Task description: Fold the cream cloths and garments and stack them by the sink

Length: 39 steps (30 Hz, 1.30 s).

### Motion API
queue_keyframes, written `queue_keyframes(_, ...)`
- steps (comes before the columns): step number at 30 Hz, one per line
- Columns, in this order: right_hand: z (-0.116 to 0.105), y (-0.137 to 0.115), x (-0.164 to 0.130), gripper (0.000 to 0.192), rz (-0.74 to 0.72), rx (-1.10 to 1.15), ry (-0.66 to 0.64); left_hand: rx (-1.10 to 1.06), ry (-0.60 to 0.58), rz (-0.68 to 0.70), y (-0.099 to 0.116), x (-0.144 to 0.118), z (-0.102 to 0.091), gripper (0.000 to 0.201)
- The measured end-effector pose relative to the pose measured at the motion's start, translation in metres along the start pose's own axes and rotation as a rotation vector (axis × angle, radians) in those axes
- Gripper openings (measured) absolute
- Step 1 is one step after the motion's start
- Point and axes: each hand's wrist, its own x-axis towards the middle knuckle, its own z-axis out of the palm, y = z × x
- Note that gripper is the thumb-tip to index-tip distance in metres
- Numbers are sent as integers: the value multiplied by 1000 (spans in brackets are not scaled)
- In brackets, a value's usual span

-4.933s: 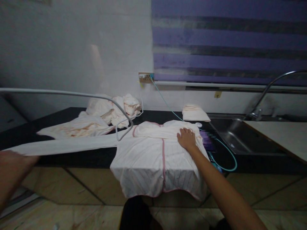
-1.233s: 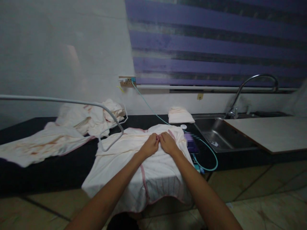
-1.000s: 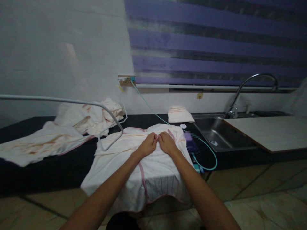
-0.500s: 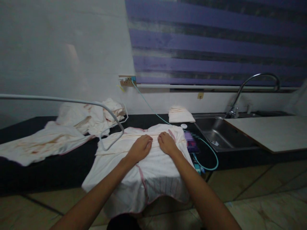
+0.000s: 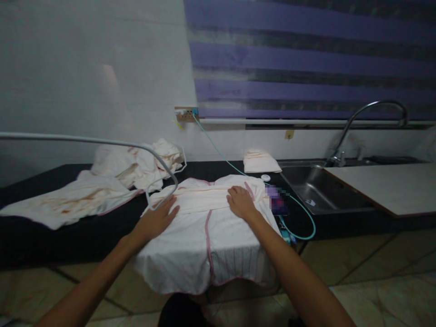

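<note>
Both hands, L & R, lie flat, palms open, on cloth (front overhangs counter); risk: it slides off if released.

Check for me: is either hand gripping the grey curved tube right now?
No: the left hand and right hand both lie flat on the white garment, beside the grey tube.

We see garment on surface, near edge hanging over front. Our left hand flat on its left part, right hand on its right part, well apart. Crumpled cloth pile far left. Folded cloth behind garment. Sink right, tap behind it. Cable between garment and sink.
</note>
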Motion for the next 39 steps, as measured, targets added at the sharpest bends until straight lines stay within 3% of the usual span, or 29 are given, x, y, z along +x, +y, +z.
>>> queue_keyframes(8, -5, -3, -1, 39, 3, -8, -13, -31, -41, 194, -27, 21, 6, 60)
queue_keyframes(18, -5, -2, -2, 39, 4, -1, -6, -142, -21, 178, -44, 22, 11, 65)
queue_keyframes(26, -5, -2, -2, 39, 9, -1, -29, -171, -16, 84, -29, 20, 6, 67)
queue_keyframes(30, -7, -3, -3, 40, 17, 6, -29, -186, -63, 11, -22, 20, 4, 72)
queue_keyframes(39, -6, -3, -3, 40, 24, 5, -53, -157, -141, -15, -21, 21, 5, 73)
